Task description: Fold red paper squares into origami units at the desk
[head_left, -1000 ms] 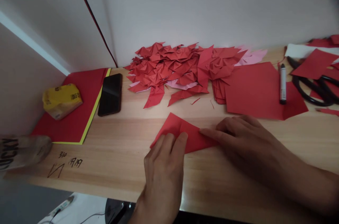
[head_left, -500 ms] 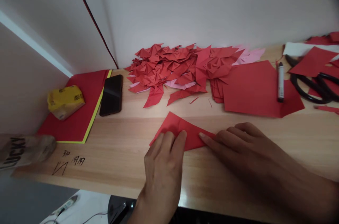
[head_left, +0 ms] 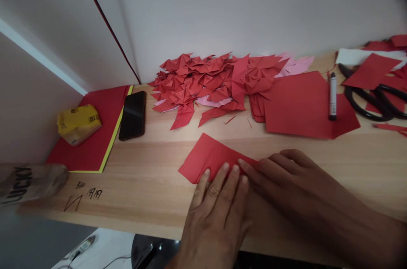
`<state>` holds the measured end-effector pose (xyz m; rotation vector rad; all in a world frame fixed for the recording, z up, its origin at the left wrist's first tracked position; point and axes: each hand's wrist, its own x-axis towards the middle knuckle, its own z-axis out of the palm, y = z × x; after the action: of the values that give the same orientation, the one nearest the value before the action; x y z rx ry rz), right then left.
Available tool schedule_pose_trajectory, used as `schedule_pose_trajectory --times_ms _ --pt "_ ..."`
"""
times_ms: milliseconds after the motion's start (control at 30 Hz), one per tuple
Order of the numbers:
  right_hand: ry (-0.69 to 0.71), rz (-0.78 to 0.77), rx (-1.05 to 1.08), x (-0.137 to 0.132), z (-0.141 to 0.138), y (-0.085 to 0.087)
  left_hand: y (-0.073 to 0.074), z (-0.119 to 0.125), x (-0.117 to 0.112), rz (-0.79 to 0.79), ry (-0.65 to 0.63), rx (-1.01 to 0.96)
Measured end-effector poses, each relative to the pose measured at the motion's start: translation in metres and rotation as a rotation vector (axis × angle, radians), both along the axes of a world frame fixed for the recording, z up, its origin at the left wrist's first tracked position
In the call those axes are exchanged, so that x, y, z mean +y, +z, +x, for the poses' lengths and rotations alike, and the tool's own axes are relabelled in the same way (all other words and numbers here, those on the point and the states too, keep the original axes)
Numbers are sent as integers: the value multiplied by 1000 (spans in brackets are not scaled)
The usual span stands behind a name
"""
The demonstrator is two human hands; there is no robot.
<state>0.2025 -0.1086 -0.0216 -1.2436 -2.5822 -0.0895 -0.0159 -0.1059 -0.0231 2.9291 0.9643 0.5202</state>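
Observation:
A folded piece of red paper (head_left: 201,155) lies flat on the wooden table, a crease running across its left part. My left hand (head_left: 219,205) rests over its lower edge with fingers stretched out, fingertips pressing on the paper. At the paper's right corner, my right hand (head_left: 286,180) is closed, its index fingertip on the red surface and the other fingers bent. The right thumb and part of that corner are hidden under the hand.
Behind the paper lies a heap of folded red paper shapes (head_left: 203,76), with pink ones among them. Red sheets (head_left: 295,108), a marker (head_left: 333,97) and black-handled scissors (head_left: 369,106) are to the right. A phone (head_left: 132,115), yellow packet (head_left: 79,123) and bottle (head_left: 32,182) are left.
My left hand has shifted right and toward me, its bent fingers now spread flat on the lower edge. More of the paper's left part shows. My right hand stays at the right corner.

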Motion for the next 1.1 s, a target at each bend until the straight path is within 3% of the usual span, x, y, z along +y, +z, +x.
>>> schedule_pose_trajectory --times_ms 233,433,700,867,1000,1100 --pt "-28 -197 140 0 6 6 -6 -2 1 -7 -13 126" --pt "-132 -22 213 6 19 10 -5 -1 -2 -27 19 149" --pt "-12 -167 235 -7 4 5 -6 6 -5 30 87 150" --pt "-29 -105 273 -1 11 9 -6 7 -6 31 109 126" --pt "-225 5 202 11 25 15 -7 7 -6 22 113 100" --pt "-324 -106 164 16 29 15 -8 7 -5 13 118 87"
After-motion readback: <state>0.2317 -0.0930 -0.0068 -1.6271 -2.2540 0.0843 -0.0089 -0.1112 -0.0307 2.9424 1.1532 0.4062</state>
